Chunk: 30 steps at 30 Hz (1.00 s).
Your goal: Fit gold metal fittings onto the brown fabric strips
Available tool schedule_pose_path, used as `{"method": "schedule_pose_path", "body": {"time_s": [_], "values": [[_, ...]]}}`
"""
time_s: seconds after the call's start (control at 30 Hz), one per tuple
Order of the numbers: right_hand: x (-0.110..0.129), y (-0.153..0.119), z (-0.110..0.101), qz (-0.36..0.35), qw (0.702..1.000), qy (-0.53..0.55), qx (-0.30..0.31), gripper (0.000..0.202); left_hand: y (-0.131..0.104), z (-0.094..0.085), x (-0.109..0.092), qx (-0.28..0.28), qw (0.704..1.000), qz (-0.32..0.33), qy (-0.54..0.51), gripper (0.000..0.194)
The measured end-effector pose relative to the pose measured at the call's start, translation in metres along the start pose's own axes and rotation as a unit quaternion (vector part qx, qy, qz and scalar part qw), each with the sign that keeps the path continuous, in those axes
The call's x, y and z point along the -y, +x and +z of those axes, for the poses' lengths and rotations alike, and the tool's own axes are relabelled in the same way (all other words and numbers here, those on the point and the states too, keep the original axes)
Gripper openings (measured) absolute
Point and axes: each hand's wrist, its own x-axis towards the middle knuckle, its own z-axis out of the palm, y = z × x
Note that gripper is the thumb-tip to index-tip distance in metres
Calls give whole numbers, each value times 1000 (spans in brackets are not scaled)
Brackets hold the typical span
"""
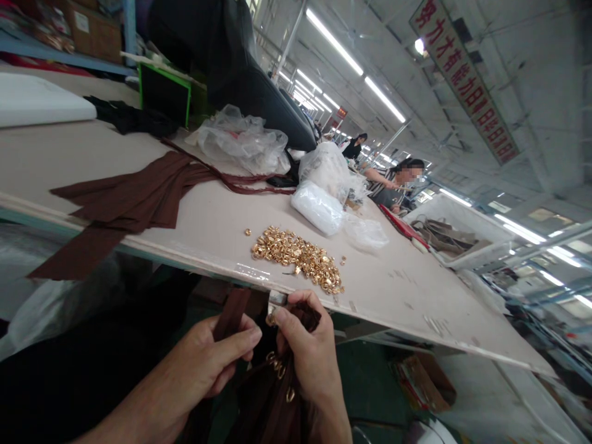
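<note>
Just off the table's front edge, my left hand (222, 354) is closed, pinching a flat brown zipper tape (234, 308) between thumb and fingers. My right hand (309, 345) curls around bunched brown zipper tapes (305, 316), its thumb against a small gold piece at a metal holder (277, 298) on the table edge. Whether the thumb grips that piece is unclear. Below the hands hang more brown tapes (266, 407) with gold zipper sliders (279, 367) on them. A pile of gold zipper sliders (296, 254) lies on the table beyond my hands.
A fan of brown tapes (134, 191) overhangs the table (208, 213) at left. Clear plastic bags (319, 206) and a black machine (259, 92) stand behind the pile. A white bin (467, 234) is at right; a cardboard box (428, 382) sits below. Two people (393, 185) are farther back.
</note>
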Motion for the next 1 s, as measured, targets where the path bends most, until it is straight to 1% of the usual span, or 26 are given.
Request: {"method": "schedule_pose_path", "body": {"time_s": [0.13, 0.2, 0.27, 0.3, 0.4, 0.47, 0.5, 0.57, 0.63, 0.7, 0.77, 0.8, 0.83, 0.9, 0.97, 1.0], "values": [[-2, 1, -4, -35, 998, -41, -28, 24, -4, -1, 1, 48, 999, -2, 5, 37], [0, -3, -9, -51, 994, -71, -63, 23, -6, -1, 3, 75, 997, -1, 9, 35], [3, -9, -14, -54, 992, -88, -72, 22, -8, -2, 5, 98, 995, -8, 17, 31], [4, -13, -15, -48, 993, -88, -58, 20, -9, -2, 6, 112, 993, -12, 28, 30], [9, -24, -12, -32, 997, -64, 16, 16, -11, -2, 5, 166, 982, -24, 88, 33], [9, -28, -8, -44, 997, -45, 38, 10, -13, 0, 1, 206, 972, -14, 116, 32], [9, -29, -7, -51, 997, -43, 41, 10, -14, 1, -1, 212, 970, -2, 118, 30], [7, -30, -7, -52, 996, -56, 35, 13, -14, 1, -7, 190, 977, 29, 97, 31], [4, -31, -9, -42, 995, -84, 27, 13, -13, -1, -10, 135, 986, 59, 77, 36], [1, -32, -11, -35, 993, -110, 29, 12, -11, -4, -10, 86, 990, 83, 77, 39], [-2, -34, -11, -48, 989, -136, 40, 10, -8, -8, -8, 63, 989, 97, 92, 40], [-3, -35, -11, -72, 984, -153, 46, 10, -6, -9, -6, 58, 988, 104, 96, 40], [-3, -36, -11, -111, 977, -175, 52, 10, -6, -10, -6, 54, 988, 107, 94, 39], [-5, -36, -11, -218, 949, -220, 59, 10, -5, -10, -5, 55, 992, 93, 68, 38], [-7, -35, -11, -311, 915, -249, 63, 9, -7, -8, -5, 56, 997, 52, 22, 36], [-8, -34, -12, -340, 902, -258, 64, 9, -8, -7, -5, 55, 998, 25, -2, 35]]}}
